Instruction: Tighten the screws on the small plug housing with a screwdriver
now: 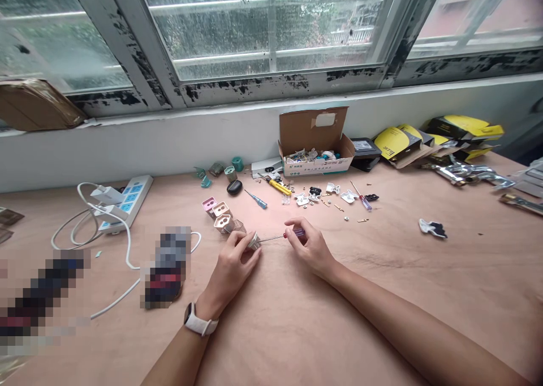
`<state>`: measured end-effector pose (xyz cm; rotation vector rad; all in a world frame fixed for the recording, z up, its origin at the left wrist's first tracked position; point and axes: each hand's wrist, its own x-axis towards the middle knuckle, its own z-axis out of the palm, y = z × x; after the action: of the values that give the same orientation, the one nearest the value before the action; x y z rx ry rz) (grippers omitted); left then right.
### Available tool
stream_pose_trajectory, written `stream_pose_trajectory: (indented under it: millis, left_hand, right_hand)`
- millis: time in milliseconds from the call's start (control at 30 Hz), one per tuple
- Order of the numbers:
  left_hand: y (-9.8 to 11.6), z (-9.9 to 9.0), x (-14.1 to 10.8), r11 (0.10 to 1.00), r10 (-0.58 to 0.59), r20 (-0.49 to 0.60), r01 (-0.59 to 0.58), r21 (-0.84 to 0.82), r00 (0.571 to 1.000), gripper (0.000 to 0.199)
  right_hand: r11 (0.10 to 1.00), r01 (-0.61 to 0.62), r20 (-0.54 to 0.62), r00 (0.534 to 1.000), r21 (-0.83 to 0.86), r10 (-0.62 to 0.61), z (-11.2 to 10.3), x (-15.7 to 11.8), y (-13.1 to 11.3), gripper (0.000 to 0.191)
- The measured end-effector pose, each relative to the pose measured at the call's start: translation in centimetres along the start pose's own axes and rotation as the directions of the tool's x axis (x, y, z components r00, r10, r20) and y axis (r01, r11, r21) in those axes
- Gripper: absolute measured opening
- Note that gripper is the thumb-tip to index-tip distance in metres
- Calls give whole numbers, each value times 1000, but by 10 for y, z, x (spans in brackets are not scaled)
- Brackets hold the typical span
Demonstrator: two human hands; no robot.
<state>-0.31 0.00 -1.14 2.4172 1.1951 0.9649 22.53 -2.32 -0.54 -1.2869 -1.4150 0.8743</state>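
My left hand (240, 254) is closed around a small pale piece (254, 241), mostly covered by the fingers; its exact kind I cannot make out. From the right, my right hand (309, 243) grips a screwdriver (300, 232) with a purple-and-red handle. Its thin shaft lies level, and the tip meets the pale piece at my left fingertips. Just beyond the left hand stand several small hollow casings, among them a cream one (223, 222) and a pink one (209, 205), each with two round holes inside.
A blue screwdriver (256, 199), a yellow-handled tool (278, 185) and another purple screwdriver (362, 197) lie farther back among small white parts. Behind them stands an open cardboard box (316, 162) of parts. A power strip (129, 202) with white cables lies left; metal fittings (466, 174) lie right.
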Motion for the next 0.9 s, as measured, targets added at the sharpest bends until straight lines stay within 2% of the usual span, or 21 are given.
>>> stream_pose_trajectory:
  millis: [100, 167, 267, 367, 533, 700, 900]
  left_hand:
    - [0, 0, 0, 1000, 4, -7, -4, -3, 1000, 39]
    - [1, 0, 1, 1000, 2, -10, -3, -7, 1000, 38]
    - [1, 0, 1, 1000, 2, -13, -2, -6, 1000, 38]
    - [1, 0, 1, 1000, -2, -8, 2, -10, 1000, 38]
    - [1, 0, 0, 999, -25, 8, 25, -25, 1000, 39]
    - [1, -1, 1, 1000, -15, 0, 15, -20, 1000, 38]
    - [2, 0, 1, 1000, -15, 0, 15, 0, 1000, 38]
  right_hand:
    - [999, 39, 9, 999, 1, -39, 0, 0, -1, 30]
    - [1000, 16, 8, 1000, 1, -16, 0, 0, -1, 35]
    - [999, -38, 2, 999, -7, 38, 0, 0, 0, 32]
    - [1000, -16, -15, 1000, -22, 15, 0, 0, 1, 27]
    - [1000, 26, -18, 999, -11, -26, 1, 0, 1, 43]
    - [998, -52, -25, 998, 17, 53, 1, 1, 2, 31]
    - [999, 7, 14, 1000, 41, -8, -1, -3, -1, 28]
